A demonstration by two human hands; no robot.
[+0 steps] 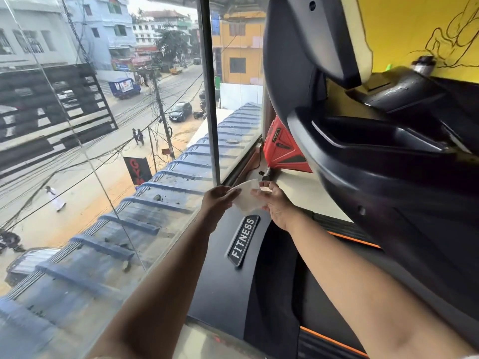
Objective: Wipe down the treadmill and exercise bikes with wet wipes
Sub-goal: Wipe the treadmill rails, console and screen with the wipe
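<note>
- The wet wipe (247, 196), white and partly unfolded, is held in the air between both hands, just below the centre of the view, at about 6 o'clock.
- The left hand (220, 200) is at the wipe's 9 o'clock, its fingers curled in and pinching the wipe's left edge.
- The right hand (278, 204) is at the wipe's 3 o'clock; its thumb and fingers close narrowly on the right edge, though the exact grip is partly hidden by the sheet.
- The wipe hangs above the front end of the treadmill (220, 283), not touching its dark cover.
- A FITNESS badge (243, 240) sits on that cover at the hands' 6 o'clock, just beneath them.
- The treadmill's black console (383, 182) looms at 3 o'clock, well above the deck, with an orange stripe (352, 239) running along the side rail under it.
- A red object (283, 146) stands on the pale ledge at the hands' 12 o'clock, beside the window glass (103, 229).
- A yellow wall (414, 29) fills the 1 o'clock corner.
</note>
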